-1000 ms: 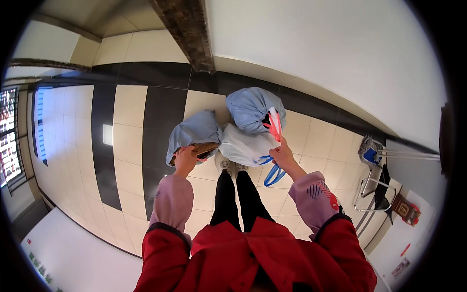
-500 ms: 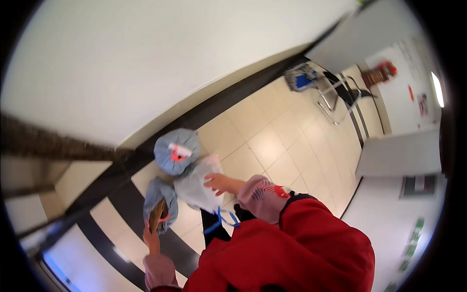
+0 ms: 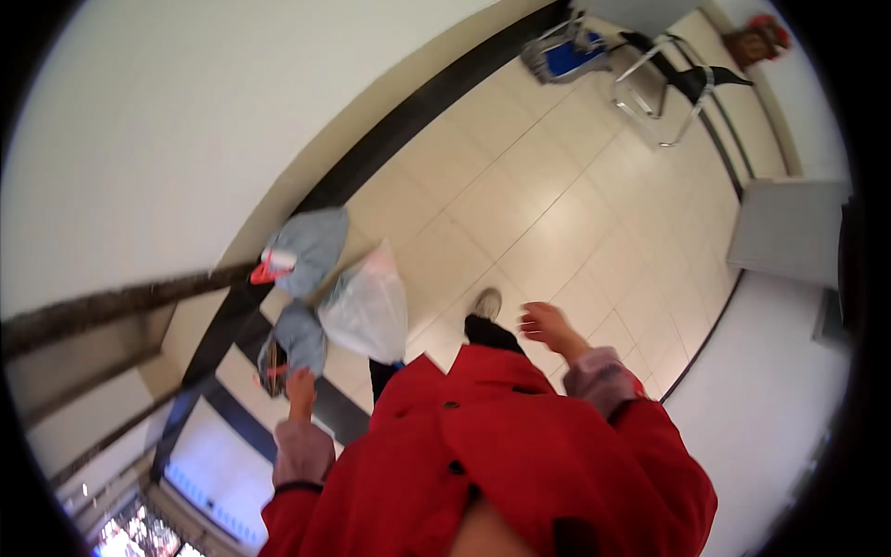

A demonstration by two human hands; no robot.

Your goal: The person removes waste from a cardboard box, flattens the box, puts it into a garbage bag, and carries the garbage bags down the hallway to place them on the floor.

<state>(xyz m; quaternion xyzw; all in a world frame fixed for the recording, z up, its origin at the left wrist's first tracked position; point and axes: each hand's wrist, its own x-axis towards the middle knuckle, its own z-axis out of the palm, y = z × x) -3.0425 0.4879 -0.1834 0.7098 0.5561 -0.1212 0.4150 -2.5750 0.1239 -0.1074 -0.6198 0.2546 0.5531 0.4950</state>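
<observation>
My left hand (image 3: 300,384) is closed at the mouth of a grey-blue drawstring bag (image 3: 302,336), which hangs or leans at my left. Something brown shows in that bag's opening, and a bit of pink is beside my fingers. My right hand (image 3: 546,325) is off to the right over the floor, empty, its fingers loosely bent and a little apart. Between my hands, nearer the left, is a whitish translucent plastic bag (image 3: 367,306), full and bulging. Behind it a second grey-blue bag (image 3: 318,246) has a pink tie and a white piece at its top.
A white wall (image 3: 186,121) with dark skirting runs along the left. Farther off are a mop with a blue head (image 3: 571,58) and a metal-framed chair (image 3: 664,88). A grey cabinet or panel (image 3: 789,227) stands at the right. My shoe (image 3: 486,304) is on the tiled floor (image 3: 520,213).
My right hand has moved away from the white bag to the right. My left hand remains at the grey-blue bag. The view has shifted, and one shoe now shows stepping forward.
</observation>
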